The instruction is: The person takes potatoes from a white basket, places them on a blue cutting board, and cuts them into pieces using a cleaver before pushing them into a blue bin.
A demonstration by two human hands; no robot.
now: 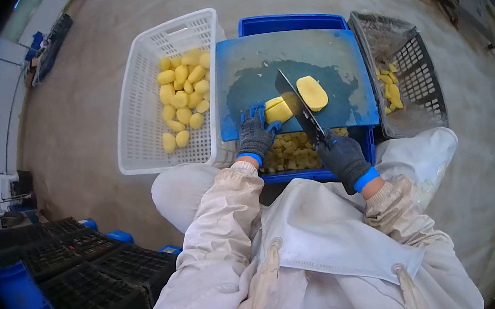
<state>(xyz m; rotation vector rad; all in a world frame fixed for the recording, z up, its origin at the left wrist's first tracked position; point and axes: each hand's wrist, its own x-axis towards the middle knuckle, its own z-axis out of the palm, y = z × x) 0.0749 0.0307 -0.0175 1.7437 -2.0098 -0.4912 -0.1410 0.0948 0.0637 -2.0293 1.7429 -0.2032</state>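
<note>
My right hand (342, 157), in a dark grey glove with a blue cuff, is closed round the handle of a broad-bladed knife (298, 107). The blade stands against the right side of a sliced yellow potato (278, 111) on the blue cutting board (340, 48). My left hand (255, 133), gloved in grey with blue fingertips, grips that potato from its left side. Right of the blade a thick potato slice (312, 93) lies flat. Under the board, a blue bin (371, 144) contains many potato cubes (289, 152).
A white perforated crate (136, 119) with many whole peeled potatoes (181, 99) stands left of the board. On the right is a black crate (428, 74) with a plastic liner and several potato pieces (392, 93). Stacked black crates (102, 286) stand at lower left.
</note>
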